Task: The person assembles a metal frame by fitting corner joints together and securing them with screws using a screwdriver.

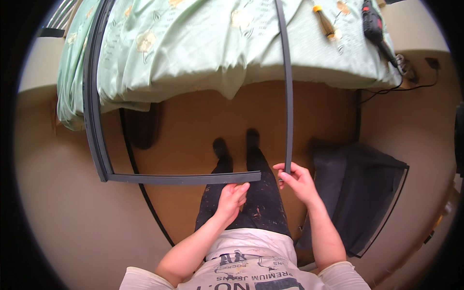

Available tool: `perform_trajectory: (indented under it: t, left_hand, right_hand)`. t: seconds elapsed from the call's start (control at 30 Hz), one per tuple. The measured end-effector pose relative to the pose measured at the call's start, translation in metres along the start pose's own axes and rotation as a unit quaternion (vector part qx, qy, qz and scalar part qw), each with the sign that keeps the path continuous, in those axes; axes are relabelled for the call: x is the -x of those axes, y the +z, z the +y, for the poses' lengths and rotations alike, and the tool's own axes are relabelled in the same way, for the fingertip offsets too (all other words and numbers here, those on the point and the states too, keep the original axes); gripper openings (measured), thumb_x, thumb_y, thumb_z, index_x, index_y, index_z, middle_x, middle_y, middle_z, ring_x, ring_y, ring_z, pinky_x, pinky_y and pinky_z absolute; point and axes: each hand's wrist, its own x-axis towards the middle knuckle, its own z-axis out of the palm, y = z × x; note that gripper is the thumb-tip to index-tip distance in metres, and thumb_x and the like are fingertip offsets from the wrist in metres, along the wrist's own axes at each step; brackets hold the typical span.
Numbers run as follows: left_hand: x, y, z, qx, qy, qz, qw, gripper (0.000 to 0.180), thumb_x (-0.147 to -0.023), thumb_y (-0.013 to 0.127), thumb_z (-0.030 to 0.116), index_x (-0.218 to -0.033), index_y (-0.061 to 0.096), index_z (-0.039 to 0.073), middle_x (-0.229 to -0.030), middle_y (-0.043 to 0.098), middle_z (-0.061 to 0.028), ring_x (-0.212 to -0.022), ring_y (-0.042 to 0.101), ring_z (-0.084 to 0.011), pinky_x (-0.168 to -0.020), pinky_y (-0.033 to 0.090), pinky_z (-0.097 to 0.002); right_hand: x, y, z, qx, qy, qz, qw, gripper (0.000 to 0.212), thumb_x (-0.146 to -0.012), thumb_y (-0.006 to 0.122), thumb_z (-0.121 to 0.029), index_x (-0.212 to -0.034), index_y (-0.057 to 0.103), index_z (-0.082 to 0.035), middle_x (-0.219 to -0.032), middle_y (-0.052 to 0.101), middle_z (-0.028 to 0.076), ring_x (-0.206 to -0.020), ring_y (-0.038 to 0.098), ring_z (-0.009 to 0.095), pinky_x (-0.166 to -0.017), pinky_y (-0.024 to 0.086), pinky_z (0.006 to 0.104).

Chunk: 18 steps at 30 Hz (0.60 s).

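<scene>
A dark grey frame, open at one corner, reaches out from the bed toward me. Its long left bar (93,106) meets the near bar (183,179) at a joined corner. Close to the free end of that near bar, my left hand (232,199) is closed on its lower edge. My right hand (298,182) pinches the near end of the right bar (288,101), thumb and fingers around it. A small gap separates the two bar ends. The far parts of both long bars run out of view.
A pale green flowered cover (193,53) drapes the bed. On it lie a screwdriver (324,23) with a yellow-brown handle and a dark power drill (374,29). A black cord (411,88) runs at the right. Dark mesh or fabric (357,193) leans by the right wall.
</scene>
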Motion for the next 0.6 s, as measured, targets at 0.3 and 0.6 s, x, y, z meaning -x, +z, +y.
perform_trajectory:
  t: [0.3, 0.6]
  left_hand:
    - [-0.003, 0.008, -0.003, -0.091, 0.108, 0.088, 0.986, 0.028, -0.091, 0.069, 0.019, -0.107, 0.062, -0.002, -0.07, 0.05, 0.0011, -0.053, 0.031, -0.0048, -0.05, 0.023, -0.0226]
    - [0.008, 0.011, -0.008, -0.063, 0.142, 0.105, 0.982, 0.036, -0.086, 0.075, 0.022, -0.106, 0.065, -0.006, -0.079, 0.064, -0.007, -0.058, 0.039, -0.0066, -0.053, 0.028, -0.0233]
  right_hand:
    - [-0.015, -0.002, 0.031, 0.013, -0.102, -0.1, 0.99, 0.025, -0.089, 0.063, 0.006, -0.113, 0.057, 0.012, -0.111, 0.058, 0.015, -0.091, 0.065, 0.02, -0.078, 0.058, 0.0284]
    - [-0.019, 0.006, 0.062, -0.084, -0.145, -0.106, 0.98, 0.038, -0.083, 0.071, 0.006, -0.119, 0.059, 0.011, -0.103, 0.06, 0.013, -0.094, 0.068, 0.021, -0.085, 0.059, 0.0316]
